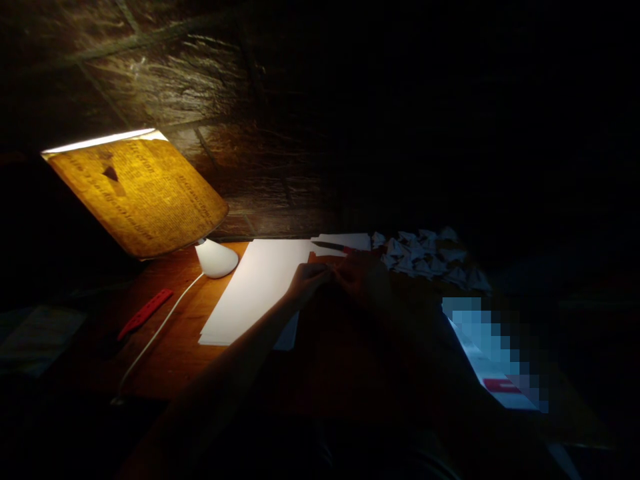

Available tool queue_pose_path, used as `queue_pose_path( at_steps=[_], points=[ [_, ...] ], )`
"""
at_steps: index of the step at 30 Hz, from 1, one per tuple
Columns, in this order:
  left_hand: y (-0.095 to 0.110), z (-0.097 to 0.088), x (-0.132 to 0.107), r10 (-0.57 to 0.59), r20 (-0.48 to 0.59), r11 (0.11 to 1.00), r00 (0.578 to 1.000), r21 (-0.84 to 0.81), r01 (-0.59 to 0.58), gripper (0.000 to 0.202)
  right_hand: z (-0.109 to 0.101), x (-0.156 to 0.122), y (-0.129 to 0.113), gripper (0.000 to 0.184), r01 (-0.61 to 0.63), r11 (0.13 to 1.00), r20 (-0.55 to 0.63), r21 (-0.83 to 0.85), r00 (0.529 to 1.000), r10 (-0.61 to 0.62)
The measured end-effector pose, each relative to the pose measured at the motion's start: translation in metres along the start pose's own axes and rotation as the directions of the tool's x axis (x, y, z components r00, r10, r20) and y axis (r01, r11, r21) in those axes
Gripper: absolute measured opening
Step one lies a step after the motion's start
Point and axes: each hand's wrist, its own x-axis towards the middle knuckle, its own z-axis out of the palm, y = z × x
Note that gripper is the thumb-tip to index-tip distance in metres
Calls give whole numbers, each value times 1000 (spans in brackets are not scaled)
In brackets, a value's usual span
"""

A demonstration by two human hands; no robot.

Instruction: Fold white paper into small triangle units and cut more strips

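My left hand [309,279] and my right hand [357,273] meet over the wooden table, beside the right edge of a stack of white paper [255,287]. Their fingers are closed and drawn together at the tips. Whatever they pinch is too dark and small to make out. Just beyond them lies a tool with a dark pointed blade [327,247] and a reddish handle, over another white sheet [357,240]. Several small folded paper pieces [425,253] are clustered at the back right, past my right hand.
A lit lamp with a printed shade [140,193] stands on a white base [217,259] at the left. Its white cord [159,329] runs to the front edge near a long red object [146,313]. A glowing screen [493,357] lies right. Stone wall [200,80] rises behind.
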Motion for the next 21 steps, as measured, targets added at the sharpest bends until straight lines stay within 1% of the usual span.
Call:
queue_pose_path(
  at_steps=[3, 7, 10, 13, 15, 16, 17, 19, 20, 21],
  points=[
    [-1, 0, 0, 17, -8, 999, 1000, -45, -17, 51, -2, 2, -3, 20, 48, 994, 39, -97, 998, -45],
    [-2, 0, 1, 34, -22, 997, 999, -61, -36, 61, -2, 4, -5, 21, 98, 984, 73, -147, 993, -88],
    [-3, 0, 2, 38, -13, 995, 999, -92, -39, 63, -1, 4, -4, 21, 106, 986, 60, -126, 993, -99],
    [-4, -1, 3, 21, -13, 992, 1000, -120, -22, 62, -1, 2, -4, 17, 85, 996, 19, -34, 996, -85],
    [-3, -1, 3, 22, -30, 990, 999, -142, -26, 60, 1, 0, -4, 14, 46, 996, -26, 72, 999, -44],
    [-3, -1, 3, 29, -38, 988, 999, -153, -35, 58, 3, -2, -5, 12, 13, 991, -57, 134, 998, -6],
    [-3, -1, 3, 35, -43, 986, 998, -160, -42, 57, 6, -3, -5, 15, -30, 979, -91, 201, 995, 49],
    [-1, -1, 2, 45, -42, 987, 998, -151, -51, 53, 12, -6, -5, 27, -136, 932, -147, 335, 970, 194],
    [0, -1, 1, 53, -40, 989, 998, -134, -58, 52, 15, -7, -4, 31, -186, 900, -152, 395, 953, 263],
    [1, -1, 0, 68, -40, 992, 997, -107, -72, 51, 18, -7, -3, 30, -225, 868, -134, 443, 940, 313]
  ],
)
